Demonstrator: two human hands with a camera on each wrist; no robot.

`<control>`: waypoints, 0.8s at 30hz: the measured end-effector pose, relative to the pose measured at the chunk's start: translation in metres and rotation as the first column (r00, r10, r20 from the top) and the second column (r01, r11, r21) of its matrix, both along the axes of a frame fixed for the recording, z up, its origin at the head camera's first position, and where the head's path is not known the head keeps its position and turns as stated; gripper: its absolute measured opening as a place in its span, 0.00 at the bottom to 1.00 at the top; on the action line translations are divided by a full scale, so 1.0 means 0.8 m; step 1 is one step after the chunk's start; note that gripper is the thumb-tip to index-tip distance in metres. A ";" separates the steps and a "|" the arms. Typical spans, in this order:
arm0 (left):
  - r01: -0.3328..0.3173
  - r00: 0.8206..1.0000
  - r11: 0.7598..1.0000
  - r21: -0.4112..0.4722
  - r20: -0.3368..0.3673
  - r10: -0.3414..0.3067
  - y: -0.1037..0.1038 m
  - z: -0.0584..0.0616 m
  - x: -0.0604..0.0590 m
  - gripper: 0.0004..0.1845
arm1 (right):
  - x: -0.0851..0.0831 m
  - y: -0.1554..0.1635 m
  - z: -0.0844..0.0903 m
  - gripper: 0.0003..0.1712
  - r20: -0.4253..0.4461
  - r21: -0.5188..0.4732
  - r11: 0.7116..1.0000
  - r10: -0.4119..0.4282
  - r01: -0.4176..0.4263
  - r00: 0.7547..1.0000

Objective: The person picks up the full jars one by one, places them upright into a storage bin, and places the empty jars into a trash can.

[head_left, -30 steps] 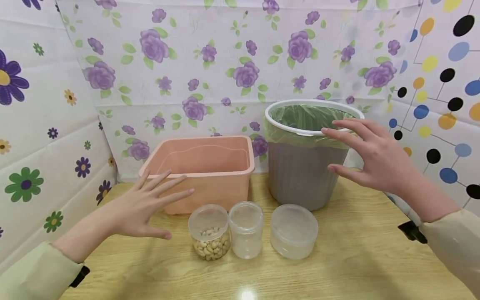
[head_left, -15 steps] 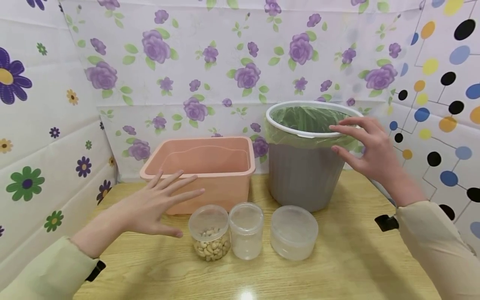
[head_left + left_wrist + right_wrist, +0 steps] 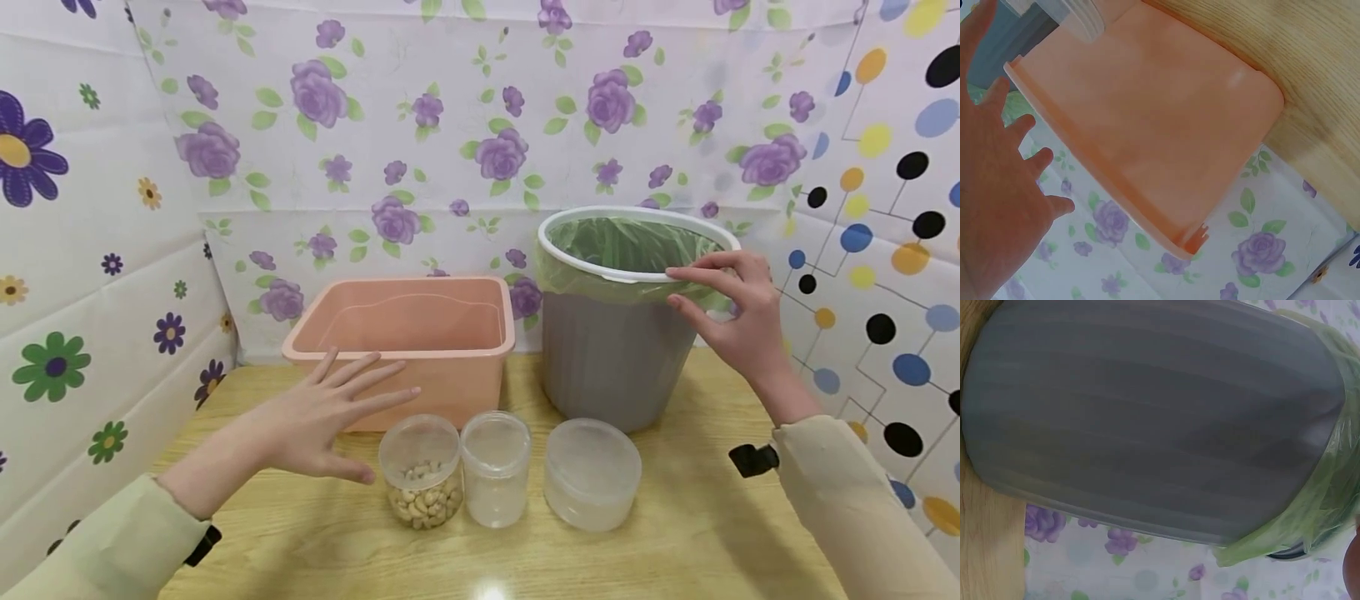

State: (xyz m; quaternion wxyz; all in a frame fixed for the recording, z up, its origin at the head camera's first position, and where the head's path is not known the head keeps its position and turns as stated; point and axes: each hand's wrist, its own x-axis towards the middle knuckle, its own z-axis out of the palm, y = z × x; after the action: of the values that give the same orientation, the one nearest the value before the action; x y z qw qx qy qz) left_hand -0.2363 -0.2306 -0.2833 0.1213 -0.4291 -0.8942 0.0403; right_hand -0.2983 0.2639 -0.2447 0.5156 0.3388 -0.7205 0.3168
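My left hand (image 3: 330, 417) hovers open with spread fingers in front of a pink plastic basin (image 3: 408, 321), just left of a clear jar of nuts (image 3: 420, 482). In the left wrist view the same left hand (image 3: 997, 206) is beside the basin's wall (image 3: 1147, 125). My right hand (image 3: 738, 321) is at the right side of a grey bin (image 3: 611, 358) lined with a green bag (image 3: 630, 242). Its straight fingers lie along the white rim and the thumb is just below, on the bag's overhang. The right wrist view shows the bin's ribbed wall (image 3: 1147, 419) and the bag's edge (image 3: 1310, 506).
A clear lidded jar (image 3: 495, 471) and a wide, low lidded container (image 3: 592, 475) stand in a row with the nut jar on the wooden table (image 3: 675, 542). Flowered and dotted sheets (image 3: 450, 125) wall in the back and both sides.
My right hand has moved down and in to the bin's rim. The left hand has drifted slightly right, toward the nut jar.
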 end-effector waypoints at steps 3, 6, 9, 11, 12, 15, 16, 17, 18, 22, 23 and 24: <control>-0.006 1.000 1.000 -0.004 0.013 0.006 0.001 -0.003 -0.003 0.52 | 0.005 -0.005 0.000 0.14 0.002 -0.018 1.000 -0.001 0.001 1.000; -0.002 1.000 1.000 -0.004 0.013 0.002 0.002 -0.005 -0.005 0.52 | 0.006 -0.007 -0.001 0.16 0.011 -0.026 1.000 -0.012 0.012 1.000; 0.015 1.000 1.000 -0.002 0.004 -0.015 0.004 -0.006 -0.006 0.51 | 0.006 -0.009 -0.003 0.17 0.025 -0.034 0.999 -0.018 0.019 1.000; 0.023 1.000 1.000 -0.002 -0.009 -0.023 0.005 -0.007 -0.007 0.51 | 0.005 -0.010 -0.003 0.16 0.025 -0.048 0.999 -0.016 0.017 1.000; 0.024 1.000 1.000 -0.002 -0.010 -0.024 0.006 -0.007 -0.007 0.51 | 0.004 -0.011 -0.003 0.16 0.024 -0.056 0.998 -0.013 0.014 1.000; 0.028 1.000 1.000 -0.003 -0.014 -0.028 0.010 -0.006 -0.009 0.52 | 0.001 -0.013 -0.004 0.15 0.025 -0.082 0.997 -0.007 0.010 1.000; 0.030 0.999 1.000 -0.003 -0.018 -0.030 0.011 -0.006 -0.010 0.52 | 0.000 -0.014 -0.004 0.15 0.027 -0.094 0.996 -0.007 0.009 1.000; 0.035 0.999 0.999 -0.004 -0.020 -0.035 0.012 -0.005 -0.010 0.52 | -0.001 -0.014 -0.004 0.15 0.032 -0.105 0.994 -0.007 0.010 0.999; 0.041 0.999 0.999 -0.003 -0.022 -0.041 0.014 -0.005 -0.011 0.52 | -0.002 -0.015 -0.004 0.15 0.036 -0.115 0.993 -0.007 0.011 0.999; 0.067 0.997 0.998 0.001 -0.033 -0.067 0.020 -0.003 -0.011 0.50 | -0.005 -0.015 -0.007 0.15 0.052 -0.150 0.988 -0.013 0.021 0.999; 0.070 0.997 0.998 0.001 -0.030 -0.070 0.022 -0.003 -0.011 0.50 | -0.006 -0.014 -0.008 0.15 0.053 -0.154 0.988 -0.017 0.025 0.998; 0.072 0.997 0.997 0.001 -0.027 -0.072 0.024 -0.003 -0.012 0.50 | -0.007 -0.013 -0.009 0.14 0.052 -0.156 0.987 -0.020 0.028 0.998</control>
State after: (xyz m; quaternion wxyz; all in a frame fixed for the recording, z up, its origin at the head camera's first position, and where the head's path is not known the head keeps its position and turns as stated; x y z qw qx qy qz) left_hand -0.2459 -0.2113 -0.2860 0.1351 -0.4604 -0.8764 0.0410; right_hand -0.3040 0.2535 -0.2515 0.5262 0.2804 -0.7100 0.3748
